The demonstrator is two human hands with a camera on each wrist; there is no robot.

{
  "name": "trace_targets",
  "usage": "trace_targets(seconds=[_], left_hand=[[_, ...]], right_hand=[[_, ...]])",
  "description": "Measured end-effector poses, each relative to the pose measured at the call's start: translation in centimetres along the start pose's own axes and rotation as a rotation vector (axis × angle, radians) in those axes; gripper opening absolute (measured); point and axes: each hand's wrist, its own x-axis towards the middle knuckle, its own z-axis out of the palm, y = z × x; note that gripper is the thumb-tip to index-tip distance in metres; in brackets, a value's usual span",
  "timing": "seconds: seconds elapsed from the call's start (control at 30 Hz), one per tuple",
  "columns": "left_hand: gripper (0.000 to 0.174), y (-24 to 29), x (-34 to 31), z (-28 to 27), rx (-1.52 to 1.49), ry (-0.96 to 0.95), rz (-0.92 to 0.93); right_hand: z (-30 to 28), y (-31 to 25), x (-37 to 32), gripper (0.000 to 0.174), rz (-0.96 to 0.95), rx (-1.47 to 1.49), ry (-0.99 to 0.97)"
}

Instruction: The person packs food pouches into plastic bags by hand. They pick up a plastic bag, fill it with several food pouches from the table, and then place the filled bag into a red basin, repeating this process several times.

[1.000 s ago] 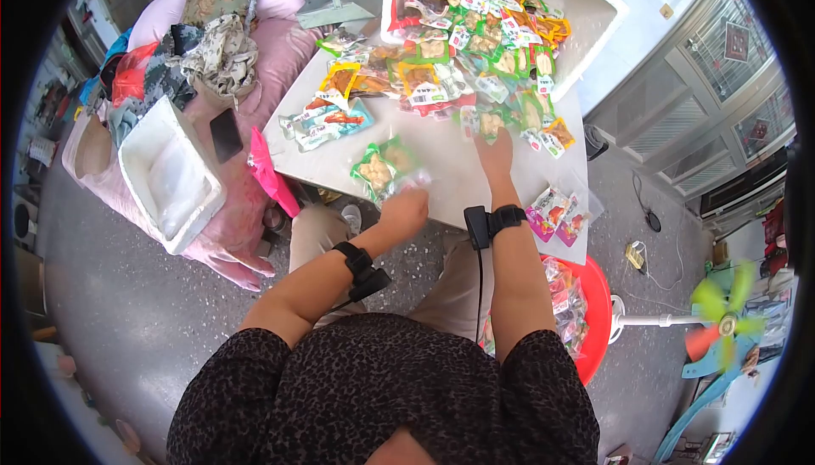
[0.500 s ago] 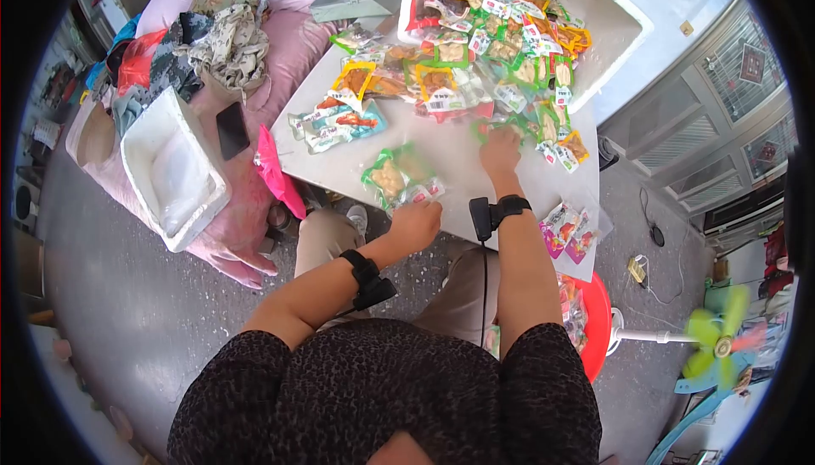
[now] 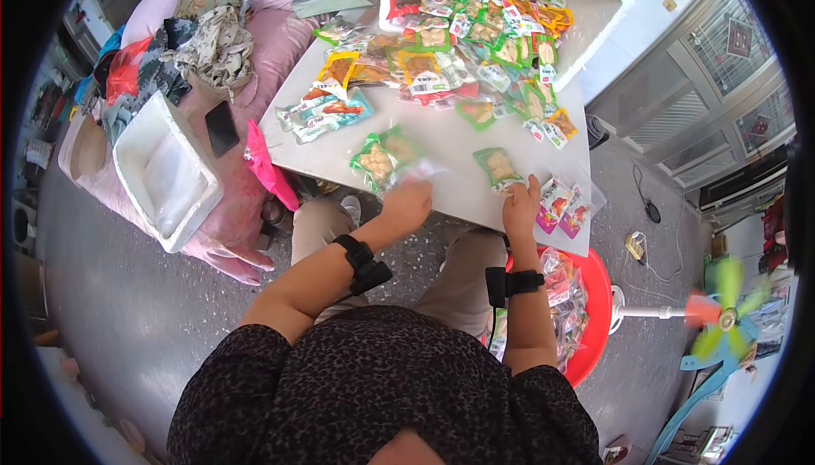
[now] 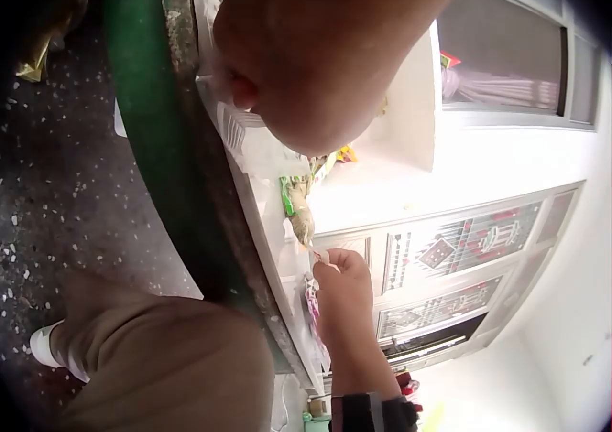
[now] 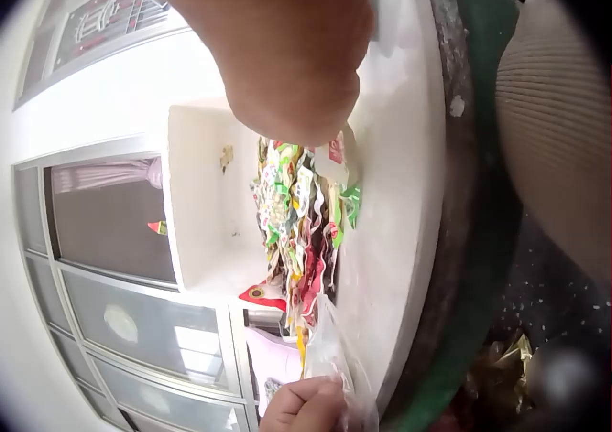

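Green-edged packet: the packet (image 3: 498,164) is held over the near part of the table (image 3: 450,138), at eleven o'clock from the right hand (image 3: 520,210); whether its far end touches the tabletop cannot be told.
Right hand: the packet's near end is pinched between thumb and fingers – a narrow grip, the pale filling left beyond the fingertips.
Left hand: a clear bag (image 5: 337,360) is gripped at its edge by the left hand (image 3: 407,204), the fingers curled in.
Bagged-looking packets: similar green-edged packets (image 3: 374,162) are seen at eleven o'clock from the left hand; whether they are fully inside the bag cannot be made out.
Packet handling: a light load is to be expected, slick-skinned and lumpy in the middle; it is best taken by the flat end seal, so that the filling is not squeezed.
Bag handling: the film is judged thin, limp and easily torn – a gathered fold of the rim is the safer hold.
Packet pile: more packets (image 3: 488,32) are heaped at twelve o'clock, partly within a white foam box (image 3: 594,49).
Red basin: further packets are held in the basin (image 3: 598,316), at five o'clock from the right hand.
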Motion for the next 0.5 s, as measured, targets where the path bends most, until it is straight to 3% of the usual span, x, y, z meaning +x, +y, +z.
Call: trace_targets(seconds=[0.13,0.23,0.33,0.43,0.5], left_hand=[[0.01,0.2,-0.1,0.0,0.01,0.013,0.004],[0.009,0.2,-0.1,0.2,0.026,0.032,0.011],[0.01,0.1,-0.1,0.4,0.016,0.033,0.015],[0.011,0.0,-0.1,0.5,0.025,0.014,0.003],[0.013,0.1,-0.1,0.2,0.012,-0.005,-0.015]], right_hand=[[-0.8,0.7,-0.9,0.028,0.158,0.114,0.091],[-1.5,-0.5,-0.2,0.035,0.292,0.126,0.035],[-3.4,-3.0,1.6,0.051,0.427,-0.008,-0.3],[-1.7,-2.9,3.3,0.061,0.381,-0.224,-0.387],[-0.9,-2.8,4.0,0.061,0.264,-0.206,-0.388]])
